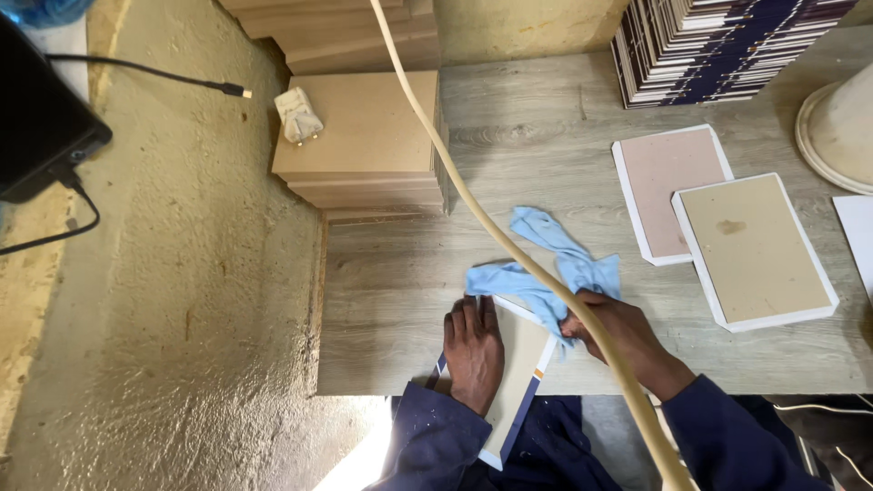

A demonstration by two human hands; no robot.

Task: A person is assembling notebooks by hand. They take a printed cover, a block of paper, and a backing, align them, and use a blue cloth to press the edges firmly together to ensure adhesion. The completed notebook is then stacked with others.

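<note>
Wiping step in hand, by the look of it: flat tan rectangular board with white and blue edging (518, 364) lies at the near edge of the grey wood-grain worktop (546, 145), overhanging it.

Left hand (473, 350) spread flat, pinning the board.

Right hand (609, 332) closed round a crumpled light-blue cloth (550, 268) at the board's far corner.

Next stroke likely needs steady downward pressure.

We see a soft, crumpled light-blue cloth (555, 264) on a matt wood-grain table (546, 136). The board (518, 364) under our hands looks like smooth tan card. Stacked fibreboard panels (364, 136) look dull; the wall (182, 300) is rough plaster.
</note>
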